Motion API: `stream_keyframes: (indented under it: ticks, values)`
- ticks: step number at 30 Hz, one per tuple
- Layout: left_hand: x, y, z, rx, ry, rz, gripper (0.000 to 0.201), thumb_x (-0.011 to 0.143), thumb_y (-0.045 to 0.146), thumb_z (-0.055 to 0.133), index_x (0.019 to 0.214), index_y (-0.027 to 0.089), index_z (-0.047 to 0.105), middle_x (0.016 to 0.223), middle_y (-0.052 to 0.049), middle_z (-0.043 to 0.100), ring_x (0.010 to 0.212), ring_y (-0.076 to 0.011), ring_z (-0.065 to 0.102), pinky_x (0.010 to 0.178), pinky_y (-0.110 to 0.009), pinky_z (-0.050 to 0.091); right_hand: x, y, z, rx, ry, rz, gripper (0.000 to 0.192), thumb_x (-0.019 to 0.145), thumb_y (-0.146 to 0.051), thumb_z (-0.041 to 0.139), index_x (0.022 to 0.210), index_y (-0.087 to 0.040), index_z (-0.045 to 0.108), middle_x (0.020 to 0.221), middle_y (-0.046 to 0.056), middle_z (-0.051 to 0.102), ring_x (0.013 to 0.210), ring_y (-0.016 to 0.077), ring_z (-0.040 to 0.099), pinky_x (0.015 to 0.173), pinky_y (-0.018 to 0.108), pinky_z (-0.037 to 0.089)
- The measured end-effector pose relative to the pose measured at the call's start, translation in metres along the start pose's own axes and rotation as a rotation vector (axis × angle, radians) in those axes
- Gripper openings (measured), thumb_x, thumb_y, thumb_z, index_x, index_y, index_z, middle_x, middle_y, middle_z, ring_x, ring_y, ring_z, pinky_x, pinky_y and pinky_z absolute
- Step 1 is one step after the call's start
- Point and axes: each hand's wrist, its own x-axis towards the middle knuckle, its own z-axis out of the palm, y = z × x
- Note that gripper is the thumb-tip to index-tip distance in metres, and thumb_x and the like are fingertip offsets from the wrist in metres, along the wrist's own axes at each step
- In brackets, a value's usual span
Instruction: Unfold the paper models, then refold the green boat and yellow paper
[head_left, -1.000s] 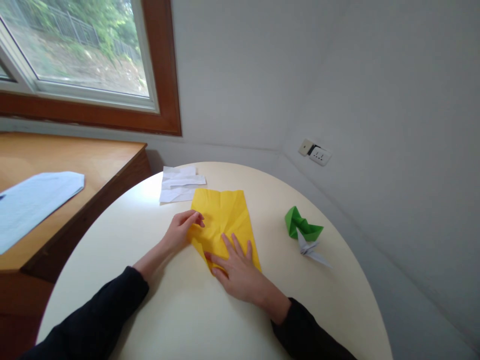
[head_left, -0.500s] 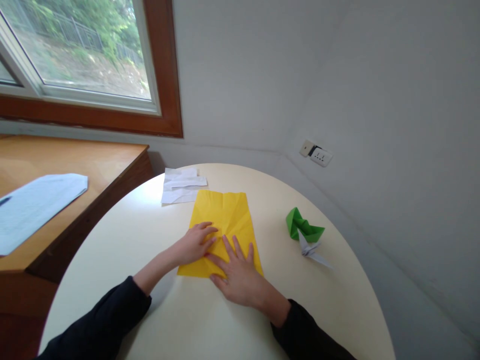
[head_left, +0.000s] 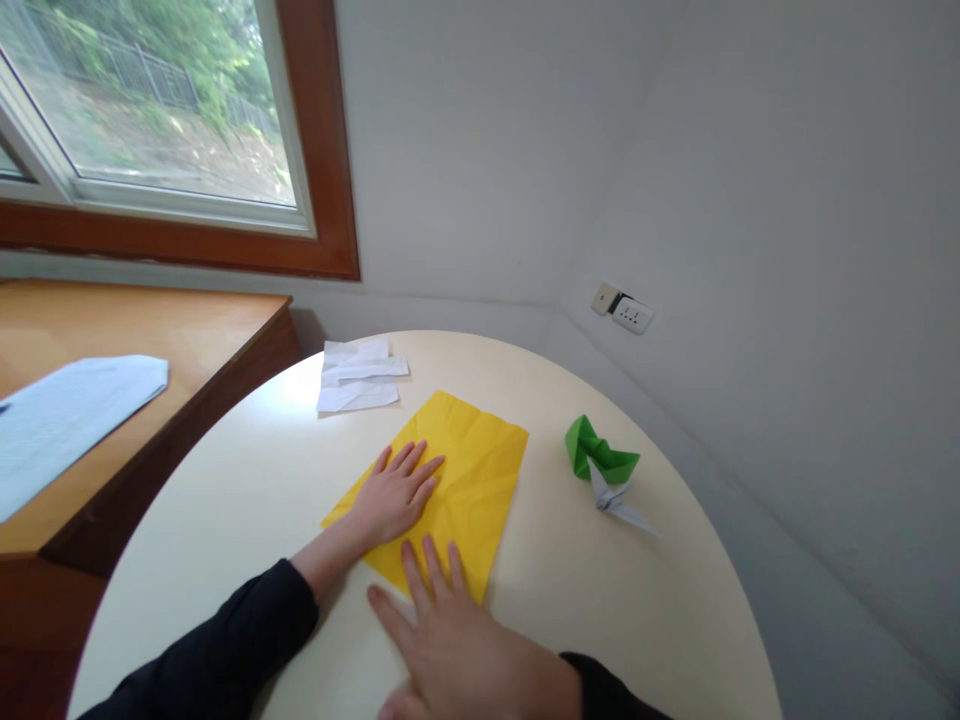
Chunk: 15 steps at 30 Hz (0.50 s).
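A creased sheet of yellow paper (head_left: 476, 470) lies spread on the round table, turned at an angle to me. My left hand (head_left: 394, 500) rests flat on its left half with the fingers spread. At the near corner of the sheet is my right hand (head_left: 450, 640), fingers stretched apart; its middle fingertips overlap the paper's edge, while the thumb side is over the bare table. Neither hand grips anything. The part of the sheet beneath my hands is hidden.
On the right of the table (head_left: 600, 610) stand a green folded paper boat (head_left: 609, 462) and a grey-white folded paper crane (head_left: 611, 500). White paper pieces (head_left: 360, 375) lie at the back left. A wooden desk (head_left: 217, 330) with a light blue sheet (head_left: 90, 410) adjoins on the left.
The yellow paper has turned clockwise, from nearly straight to slanted. My right hand has drawn back toward me, and my left hand has flattened onto the sheet.
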Motion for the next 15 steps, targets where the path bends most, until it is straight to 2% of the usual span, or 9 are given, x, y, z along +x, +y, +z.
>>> stream_keyframes:
  ticks: [2,4,5,6,8,10,11,12,15]
  values:
    - [-0.002,-0.001,0.002,0.026,0.018,0.02,0.045,0.094,0.042,0.027,0.135,0.029,0.041,0.144,-0.01,0.036,0.134,-0.0257,0.03,0.107,-0.051,0.019,-0.007,0.002,-0.02,0.085,-0.183,-0.17,0.059,0.082,-0.05,0.054,0.133,-0.022,0.045,0.143,0.017,0.037,0.132,0.0387,0.029,0.104,0.055,0.025]
    - [-0.003,0.0,0.001,0.041,0.013,0.024,0.048,0.093,0.047,0.028,0.136,0.029,0.04,0.145,-0.011,0.035,0.134,-0.0271,0.03,0.107,-0.052,0.019,-0.008,0.01,-0.042,0.301,-0.321,-0.31,0.042,0.09,-0.043,0.043,0.123,-0.023,0.056,0.121,0.01,0.062,0.112,0.0248,0.057,0.097,0.036,0.041]
    - [-0.004,0.001,0.001,0.045,0.004,0.029,0.051,0.092,0.05,0.028,0.136,0.028,0.039,0.145,-0.011,0.035,0.134,-0.028,0.03,0.107,-0.052,0.018,-0.006,0.017,-0.051,0.453,-0.341,-0.377,0.042,0.093,-0.043,0.035,0.119,-0.022,0.059,0.107,0.006,0.069,0.099,0.0182,0.065,0.091,0.029,0.046]
    - [-0.004,0.002,0.0,0.049,-0.006,0.036,0.053,0.091,0.053,0.029,0.137,0.028,0.039,0.145,-0.011,0.034,0.134,-0.0287,0.029,0.107,-0.052,0.018,-0.002,0.024,-0.057,0.58,-0.246,-0.391,0.046,0.094,-0.045,0.029,0.113,-0.02,0.063,0.098,0.004,0.072,0.092,0.0153,0.067,0.087,0.026,0.048]
    - [-0.004,0.003,-0.002,0.056,-0.014,0.049,0.06,0.088,0.058,0.03,0.138,0.026,0.038,0.145,-0.012,0.034,0.135,-0.0297,0.028,0.108,-0.053,0.017,0.012,0.041,-0.06,0.727,0.24,-0.24,0.056,0.095,-0.047,0.02,0.104,-0.015,0.066,0.095,0.007,0.071,0.092,0.0156,0.067,0.087,0.029,0.048]
    - [-0.004,0.004,-0.002,0.058,-0.005,0.054,0.067,0.086,0.063,0.029,0.137,0.021,0.038,0.145,-0.014,0.035,0.135,-0.0303,0.027,0.108,-0.052,0.016,0.029,0.059,-0.052,0.693,0.533,-0.125,0.05,0.093,-0.047,0.029,0.111,-0.015,0.063,0.113,0.01,0.065,0.11,0.018,0.058,0.098,0.033,0.041]
    - [-0.004,0.004,-0.002,0.059,0.004,0.053,0.071,0.085,0.065,0.029,0.137,0.019,0.039,0.144,-0.015,0.035,0.135,-0.0305,0.027,0.109,-0.052,0.015,0.037,0.069,-0.045,0.652,0.595,-0.09,0.049,0.091,-0.047,0.033,0.117,-0.015,0.059,0.123,0.011,0.06,0.118,0.0187,0.052,0.103,0.035,0.036]
    - [-0.004,0.005,-0.002,0.06,0.011,0.054,0.075,0.083,0.067,0.028,0.137,0.016,0.039,0.144,-0.015,0.036,0.135,-0.0307,0.027,0.109,-0.052,0.015,0.045,0.077,-0.037,0.602,0.574,-0.065,0.051,0.092,-0.046,0.032,0.125,-0.013,0.053,0.133,0.012,0.052,0.125,0.0188,0.045,0.107,0.036,0.032]
    - [-0.004,0.005,0.0,0.067,0.014,0.072,0.081,0.082,0.07,0.027,0.138,0.011,0.036,0.144,-0.016,0.034,0.135,-0.0309,0.027,0.109,-0.051,0.014,0.057,0.097,-0.017,0.341,0.4,0.05,0.057,0.094,-0.043,0.023,0.141,-0.012,0.029,0.148,0.011,0.029,0.138,0.0198,0.022,0.113,0.043,0.016]
